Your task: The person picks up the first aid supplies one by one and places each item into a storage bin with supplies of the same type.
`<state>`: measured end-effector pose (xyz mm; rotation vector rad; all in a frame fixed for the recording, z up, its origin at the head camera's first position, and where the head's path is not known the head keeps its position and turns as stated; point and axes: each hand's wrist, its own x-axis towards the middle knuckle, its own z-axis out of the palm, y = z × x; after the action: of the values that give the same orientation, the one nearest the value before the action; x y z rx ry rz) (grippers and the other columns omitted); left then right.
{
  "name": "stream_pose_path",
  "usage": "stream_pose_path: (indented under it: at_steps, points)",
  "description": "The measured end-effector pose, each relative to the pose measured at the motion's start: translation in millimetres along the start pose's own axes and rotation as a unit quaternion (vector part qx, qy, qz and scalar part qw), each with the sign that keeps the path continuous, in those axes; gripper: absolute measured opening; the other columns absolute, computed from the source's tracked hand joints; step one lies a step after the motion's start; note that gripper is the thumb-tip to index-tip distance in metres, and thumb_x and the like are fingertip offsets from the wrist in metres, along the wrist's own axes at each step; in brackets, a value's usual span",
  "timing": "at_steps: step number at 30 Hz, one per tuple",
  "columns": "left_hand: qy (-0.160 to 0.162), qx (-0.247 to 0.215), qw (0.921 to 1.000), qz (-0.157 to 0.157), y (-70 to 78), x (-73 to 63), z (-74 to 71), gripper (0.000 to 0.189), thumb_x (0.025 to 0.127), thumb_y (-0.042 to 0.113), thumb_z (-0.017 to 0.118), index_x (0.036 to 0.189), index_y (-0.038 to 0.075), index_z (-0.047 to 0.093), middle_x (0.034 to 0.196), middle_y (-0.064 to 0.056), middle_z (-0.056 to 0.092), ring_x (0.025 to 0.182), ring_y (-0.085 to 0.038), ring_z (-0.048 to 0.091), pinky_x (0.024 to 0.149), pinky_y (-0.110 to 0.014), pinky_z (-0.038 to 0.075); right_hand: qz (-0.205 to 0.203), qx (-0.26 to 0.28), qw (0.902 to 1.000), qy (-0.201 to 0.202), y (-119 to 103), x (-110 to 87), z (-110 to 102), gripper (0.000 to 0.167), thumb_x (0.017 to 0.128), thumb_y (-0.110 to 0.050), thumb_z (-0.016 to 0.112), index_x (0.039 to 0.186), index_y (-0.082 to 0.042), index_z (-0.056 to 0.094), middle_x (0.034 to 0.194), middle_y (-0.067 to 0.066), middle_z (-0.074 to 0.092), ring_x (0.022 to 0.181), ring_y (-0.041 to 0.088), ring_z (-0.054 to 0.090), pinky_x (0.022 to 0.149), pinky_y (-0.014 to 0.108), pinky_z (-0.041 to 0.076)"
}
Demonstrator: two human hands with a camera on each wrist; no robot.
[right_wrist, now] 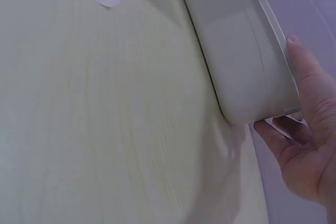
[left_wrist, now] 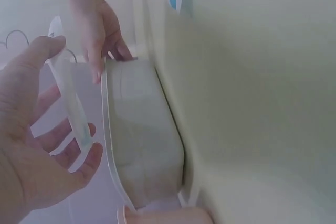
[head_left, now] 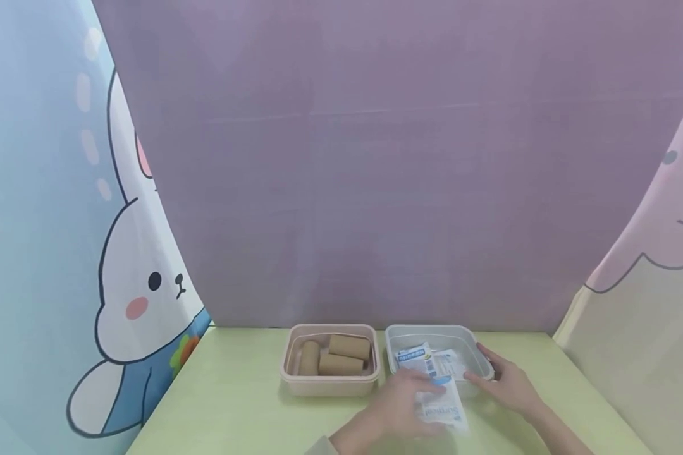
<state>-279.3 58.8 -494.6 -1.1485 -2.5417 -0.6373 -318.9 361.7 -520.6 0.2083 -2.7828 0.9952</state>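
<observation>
My left hand (head_left: 395,407) grips a thin white sealed packet (left_wrist: 73,103), seen edge-on between thumb and fingers in the left wrist view. A white-and-blue packet lettered "Surgical" (head_left: 446,407) overlaps these fingers in the head view; I cannot tell whether it is the same packet. My right hand (head_left: 509,382) holds the right end of a whitish plastic box (head_left: 469,332), thumb at the rim and fingers around the outside. A blue-labelled packet (head_left: 418,357) overlaps the box's left part. Another white packet (head_left: 452,363) lies inside it.
Left of the whitish box stands a pink plastic box (head_left: 330,387) with several brown rolls (head_left: 341,364) inside. Both boxes are on a pale yellow-green table (head_left: 227,392). Purple fabric (head_left: 375,189) hangs behind the table, with printed curtains at both sides.
</observation>
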Motion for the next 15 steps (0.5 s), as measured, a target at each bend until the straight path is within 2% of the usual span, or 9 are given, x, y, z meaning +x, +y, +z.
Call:
stream_pose_path:
  at_steps: [3,8,12,15]
  points:
    - [0.011,-0.014,0.9998,-0.012,-6.6,1.4,-3.6,0.057,0.078,0.051,0.090,0.129,0.030,0.077,0.133,0.002,0.076,0.128,-0.013,0.066,0.110,-0.031,0.052,-0.002,0.001,1.0000,0.003,-1,0.2,0,0.091,0.091,-0.047,0.082,0.159,0.000,0.045,0.139,0.034,0.065,0.124,0.048,0.069,0.088,0.038,0.064]
    - [0.019,-0.023,0.9985,-0.045,-12.6,8.1,-12.2,0.056,0.077,0.050,0.090,0.129,0.032,0.077,0.137,0.003,0.074,0.128,-0.015,0.066,0.109,-0.036,0.054,-0.007,0.006,0.9999,0.008,-1,-0.2,0,0.091,0.090,-0.045,0.084,0.158,0.001,0.046,0.139,0.035,0.064,0.124,0.050,0.068,0.093,0.049,0.064]
    - [0.022,-0.001,0.9977,-0.064,-15.9,20.1,-19.0,0.056,0.077,0.051,0.090,0.129,0.033,0.077,0.138,0.002,0.073,0.128,-0.017,0.065,0.108,-0.035,0.054,-0.006,0.008,0.9999,0.008,0,-0.1,0,0.091,0.090,-0.045,0.084,0.158,0.001,0.045,0.140,0.035,0.064,0.124,0.049,0.068,0.092,0.046,0.064]
    - [0.016,0.017,0.9979,-0.061,-17.4,29.9,-22.7,0.057,0.078,0.053,0.089,0.130,0.033,0.077,0.141,0.001,0.072,0.130,-0.019,0.065,0.110,-0.036,0.054,-0.006,0.011,0.9999,0.006,1,-0.2,1,0.091,0.091,-0.045,0.084,0.158,0.001,0.045,0.140,0.035,0.064,0.124,0.049,0.069,0.091,0.042,0.064]
